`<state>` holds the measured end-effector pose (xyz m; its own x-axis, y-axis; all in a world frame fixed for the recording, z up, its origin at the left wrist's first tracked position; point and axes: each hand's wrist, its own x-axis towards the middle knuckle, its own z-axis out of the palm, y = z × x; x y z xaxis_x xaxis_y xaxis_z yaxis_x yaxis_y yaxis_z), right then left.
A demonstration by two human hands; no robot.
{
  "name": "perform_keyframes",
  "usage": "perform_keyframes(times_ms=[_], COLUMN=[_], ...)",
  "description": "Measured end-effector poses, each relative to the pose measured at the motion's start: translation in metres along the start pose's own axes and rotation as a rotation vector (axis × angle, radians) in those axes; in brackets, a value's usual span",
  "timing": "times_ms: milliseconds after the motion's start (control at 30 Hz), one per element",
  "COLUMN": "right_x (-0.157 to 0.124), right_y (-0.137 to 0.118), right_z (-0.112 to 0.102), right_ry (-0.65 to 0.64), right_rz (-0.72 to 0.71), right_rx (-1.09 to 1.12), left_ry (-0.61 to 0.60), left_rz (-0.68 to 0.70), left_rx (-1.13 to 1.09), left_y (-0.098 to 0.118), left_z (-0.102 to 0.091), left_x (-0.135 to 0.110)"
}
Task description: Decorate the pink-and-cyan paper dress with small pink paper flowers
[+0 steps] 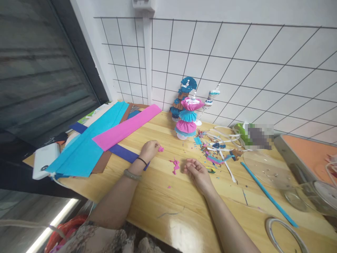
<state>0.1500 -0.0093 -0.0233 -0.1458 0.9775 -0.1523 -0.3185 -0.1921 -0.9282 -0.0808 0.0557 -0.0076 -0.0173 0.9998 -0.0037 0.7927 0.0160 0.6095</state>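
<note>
My left hand (149, 151) is closed in a pinch on a small pink crepe paper scrap (161, 149), just above the wooden table (147, 200). More torn pink scraps (175, 166) lie between my two hands. Fingers curled and thumb pressed in, my right hand (196, 172) rests beside them; whatever it may hold is hidden. Behind the hands stands a tiered pink and blue ruffled paper tower (186, 121) with white beads on top. A blue and brown ruffled tower (184, 93) and a thinner white one (207, 103) stand further back.
On the left lie wide blue crepe paper (89, 140), a pink strip (129, 126) and a white device (46, 160). Cut ribbons (223, 158) and scraps litter the right side, near a blue strip (268, 195), a tape ring (283, 233) and a clear jar (297, 198). A tiled wall closes the back.
</note>
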Motion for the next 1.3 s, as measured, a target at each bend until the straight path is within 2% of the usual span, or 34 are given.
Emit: perform_keyframes(times_ms=[300,667,1033,1300], right_x=[0.0003,-0.0013,0.0002,0.0], right_y=[-0.0007,-0.0026,-0.0007,-0.0012], right_z=[-0.0001,0.0027,0.0007,0.0001], right_ry=[0.007,0.019,0.001,-0.011], right_rz=[0.003,0.01,0.011,0.015], right_rx=[0.004,0.005,0.027,0.033], left_ry=[-0.023,-0.007,-0.036,-0.025], left_rz=[-0.058,-0.05,0.071,0.092], left_rx=[0.06,0.109,0.128,0.171], left_y=[-0.0014,0.0001,0.0031,0.0034], left_z=[0.0,-0.0004,0.0036,0.004], left_x=[-0.0006,-0.0011,-0.003,-0.0033])
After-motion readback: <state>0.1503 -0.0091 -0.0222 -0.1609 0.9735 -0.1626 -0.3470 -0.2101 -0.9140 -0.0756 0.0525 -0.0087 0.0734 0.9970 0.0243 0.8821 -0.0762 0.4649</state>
